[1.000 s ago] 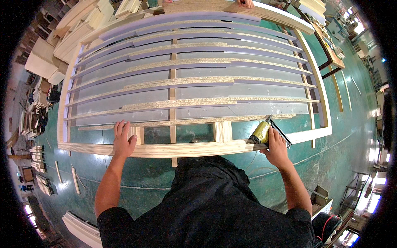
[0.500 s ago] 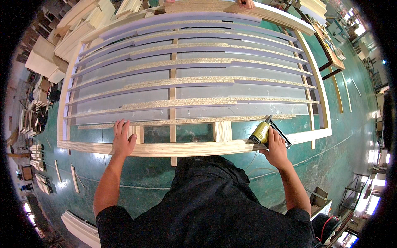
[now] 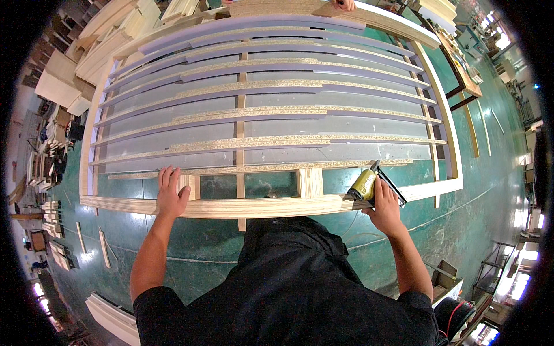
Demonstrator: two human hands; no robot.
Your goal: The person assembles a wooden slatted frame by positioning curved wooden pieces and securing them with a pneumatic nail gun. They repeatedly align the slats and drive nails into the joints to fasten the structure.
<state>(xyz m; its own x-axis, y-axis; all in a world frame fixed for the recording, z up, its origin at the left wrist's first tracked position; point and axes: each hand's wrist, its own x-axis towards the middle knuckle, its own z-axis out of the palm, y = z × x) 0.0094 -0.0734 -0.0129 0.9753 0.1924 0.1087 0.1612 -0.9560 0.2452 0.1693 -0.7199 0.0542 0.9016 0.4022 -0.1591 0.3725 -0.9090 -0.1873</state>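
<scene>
A large wooden frame [image 3: 254, 206] spans the view in front of me, its near rail close to my body. My left hand [image 3: 172, 193] lies over that rail with fingers stretched forward, beside a short wooden block [image 3: 192, 185]. Farther right, a second short block [image 3: 311, 183] stands against the rail's inner side. My right hand [image 3: 385, 205] is closed round a nail gun [image 3: 365, 184] with a yellow-green body and black magazine, at the rail's right part. Long particleboard strips [image 3: 248, 142] run left to right across the frame over pale sheets.
Another person's hand [image 3: 344, 5] rests at the frame's far side. Boards are stacked [image 3: 109, 57] at the far left. A wooden workbench [image 3: 461, 75] stands at the far right. Loose strips [image 3: 104, 249] lie on the green floor at the left.
</scene>
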